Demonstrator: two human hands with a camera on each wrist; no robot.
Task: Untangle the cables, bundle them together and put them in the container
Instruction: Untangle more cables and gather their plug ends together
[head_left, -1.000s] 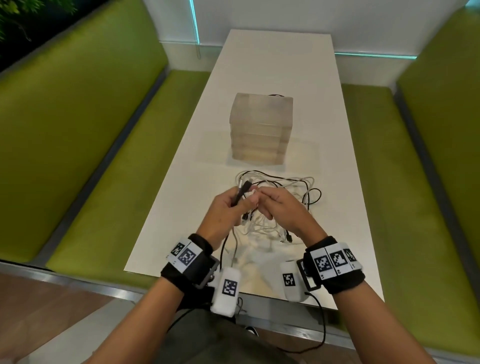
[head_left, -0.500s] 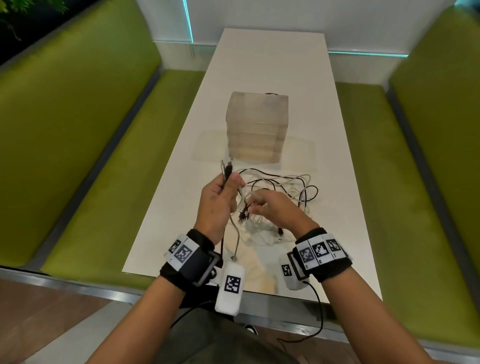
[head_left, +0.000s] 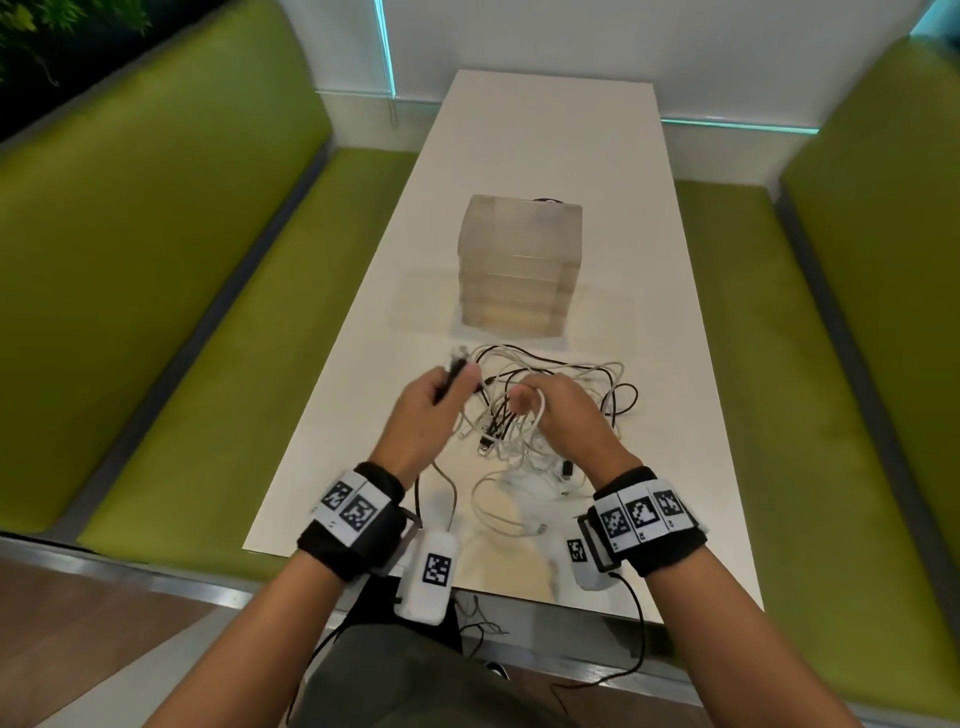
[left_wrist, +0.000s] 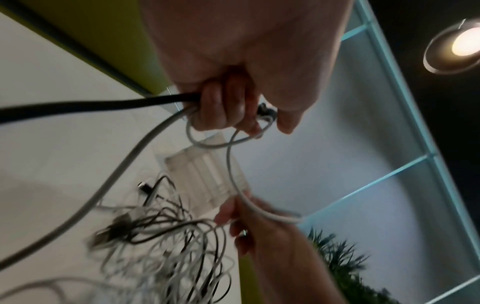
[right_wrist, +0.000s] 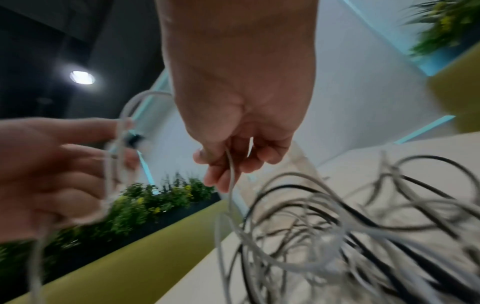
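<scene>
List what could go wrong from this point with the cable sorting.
1. The left hand grips a black cable and a white cable together; pulling may tighten the tangle.
2. The white cable loops to the right hand, so the hands may pull against each other.
3. Strands near the table edge might slide off.

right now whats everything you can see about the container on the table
The container is a translucent, frosted, plastic-looking box, roughly cube-shaped with rounded edges and faint horizontal bands, as if made of stacked tiers. It stands upright on the white table, near its middle, beyond the tangle of cables, apart from it. Neither hand touches it. Something dark shows just behind its top far edge; what it is cannot be told. Its contents are not visible.
</scene>
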